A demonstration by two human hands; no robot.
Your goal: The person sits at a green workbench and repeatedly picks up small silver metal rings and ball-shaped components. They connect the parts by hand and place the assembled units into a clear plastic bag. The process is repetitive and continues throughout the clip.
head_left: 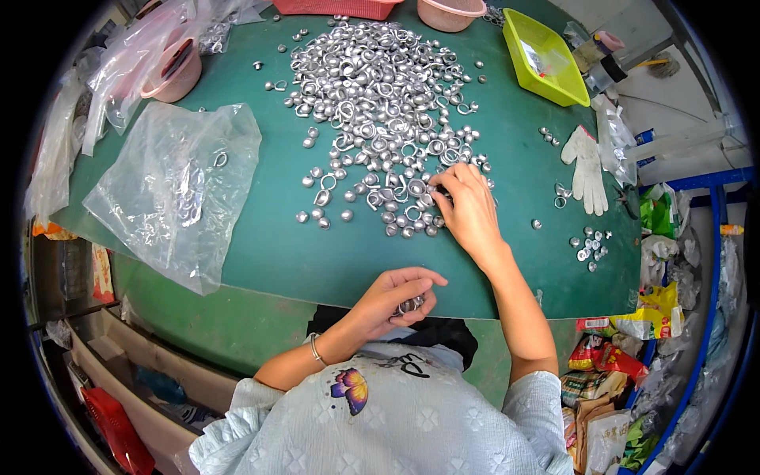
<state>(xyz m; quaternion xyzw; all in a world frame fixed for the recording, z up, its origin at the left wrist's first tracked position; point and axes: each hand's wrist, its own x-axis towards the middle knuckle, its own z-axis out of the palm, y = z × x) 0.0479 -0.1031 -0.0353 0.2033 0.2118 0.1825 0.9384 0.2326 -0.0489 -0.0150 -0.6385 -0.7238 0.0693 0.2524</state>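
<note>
A large heap of small silver metal parts (372,87), round knobs and rings, spreads over the green table. My right hand (469,207) reaches the heap's near right edge. Its thumb and index finger close in a pinch at a silver metal part there, though the fingertips partly cover it. Closer to my body, just at the table's front edge, my left hand (396,299) is curled with the palm turned inward. Silver metal parts (408,305) show between its fingers; how many it holds is hidden.
A clear plastic bag (178,194) with a few metal parts lies left. Pink bowls (176,71) and a yellow-green tray (542,59) stand farther back. To the right are a white glove (586,170) and a small group of silver knobs (590,247). A blue-framed rack (716,261) holds packages.
</note>
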